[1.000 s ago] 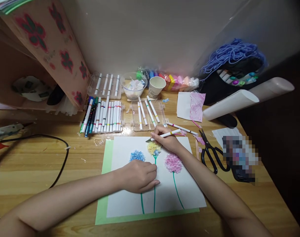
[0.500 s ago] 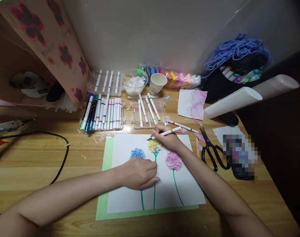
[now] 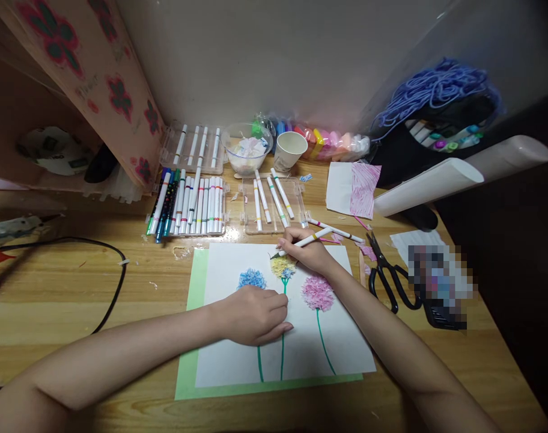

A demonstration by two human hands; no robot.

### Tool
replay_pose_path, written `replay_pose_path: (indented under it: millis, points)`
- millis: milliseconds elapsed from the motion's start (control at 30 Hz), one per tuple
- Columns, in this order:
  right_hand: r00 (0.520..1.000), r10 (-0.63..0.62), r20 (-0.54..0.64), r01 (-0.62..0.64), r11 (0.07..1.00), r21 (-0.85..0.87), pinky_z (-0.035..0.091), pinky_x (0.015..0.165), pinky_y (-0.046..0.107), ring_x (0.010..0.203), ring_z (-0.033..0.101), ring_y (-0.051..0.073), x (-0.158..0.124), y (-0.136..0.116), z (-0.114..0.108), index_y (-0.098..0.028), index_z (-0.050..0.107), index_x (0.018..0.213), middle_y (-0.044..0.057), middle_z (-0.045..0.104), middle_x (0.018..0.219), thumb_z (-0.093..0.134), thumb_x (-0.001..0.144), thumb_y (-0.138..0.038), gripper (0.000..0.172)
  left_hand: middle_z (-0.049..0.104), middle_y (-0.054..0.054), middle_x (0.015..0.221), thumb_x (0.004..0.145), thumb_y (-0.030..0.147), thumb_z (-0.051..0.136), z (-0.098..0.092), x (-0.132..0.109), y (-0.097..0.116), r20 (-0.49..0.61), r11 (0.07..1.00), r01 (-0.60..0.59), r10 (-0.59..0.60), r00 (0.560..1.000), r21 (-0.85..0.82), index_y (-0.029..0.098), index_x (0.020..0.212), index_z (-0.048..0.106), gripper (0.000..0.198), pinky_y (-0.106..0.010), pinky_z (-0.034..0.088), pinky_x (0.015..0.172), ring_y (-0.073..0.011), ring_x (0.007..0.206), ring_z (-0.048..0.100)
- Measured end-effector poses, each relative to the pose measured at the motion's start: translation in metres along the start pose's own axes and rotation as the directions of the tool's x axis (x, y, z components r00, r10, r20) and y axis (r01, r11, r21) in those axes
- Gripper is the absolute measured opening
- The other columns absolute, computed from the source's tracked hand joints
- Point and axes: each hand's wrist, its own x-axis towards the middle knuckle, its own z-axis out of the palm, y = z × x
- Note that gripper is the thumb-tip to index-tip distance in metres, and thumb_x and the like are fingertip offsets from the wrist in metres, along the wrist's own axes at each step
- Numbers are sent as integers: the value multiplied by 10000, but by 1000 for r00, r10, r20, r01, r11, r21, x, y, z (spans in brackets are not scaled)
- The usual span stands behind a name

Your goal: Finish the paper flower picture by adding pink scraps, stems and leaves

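A white marker [image 3: 313, 238] with a yellowish-brown band is gripped by my right hand [image 3: 297, 251]. Its dark tip meets the paper at a small dark mark just above the yellow paper-fringe flower [image 3: 282, 266]. My left hand [image 3: 255, 316] lies on the white sheet [image 3: 301, 355], holding nothing, its fingers loosely bent and partly apart. Just beyond it sits a blue flower [image 3: 251, 278], whose stem it partly covers. A pink flower [image 3: 318, 293] on a green stem is to the right. Green paper [image 3: 188, 373] shows under the sheet.
Behind the sheet are marker cases [image 3: 251, 225], a plastic bowl [image 3: 247, 150] of scraps and a paper cup [image 3: 289, 150]. Black scissors [image 3: 384, 270] and a white paper roll [image 3: 429, 186] lie at right. A glue gun [image 3: 17, 231] with its cable is at left.
The view has shifted very slightly. The dark mark by the marker tip looks slightly longer; both hands keep nearly the same place.
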Motion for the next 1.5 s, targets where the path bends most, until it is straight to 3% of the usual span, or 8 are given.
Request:
replay_pose_path:
  millis: [433, 700, 1100, 1500]
  points:
    - [996, -83, -34, 83, 997, 2, 357, 564, 237, 553, 469, 102, 4, -8, -3, -181, 495, 613, -39, 506, 555, 567, 861, -342, 304, 622, -66, 771, 948, 257, 301, -5, 2, -2, -39, 994, -1, -3, 999, -106, 161, 787, 527, 293, -240, 528, 633, -145, 737, 631]
    - [997, -50, 51, 43, 992, 116, 358, 522, 225, 534, 467, 95, 5, -10, -6, -172, 544, 697, -41, 502, 581, 546, 866, -423, 303, 617, -56, 752, 932, 216, 347, -5, 5, -3, -67, 991, -1, -8, 998, -137, 161, 801, 535, 236, -229, 526, 609, -146, 738, 636]
    - [997, -51, 51, 47, 997, 60, 356, 548, 233, 577, 465, 104, 5, -10, -6, -174, 553, 706, -36, 504, 612, 549, 860, -445, 312, 615, -55, 755, 935, 217, 344, -5, 5, -2, -74, 991, 2, -12, 997, -133, 159, 810, 544, 242, -229, 530, 609, -143, 733, 635]
    - [997, -74, -34, 73, 997, -22, 355, 584, 254, 564, 475, 118, 3, -8, -3, -188, 461, 592, -33, 503, 547, 530, 882, -403, 367, 618, -69, 770, 953, 268, 287, -4, 2, -1, -4, 996, 1, -1, 1000, -89, 155, 774, 530, 322, -241, 527, 627, -145, 740, 633]
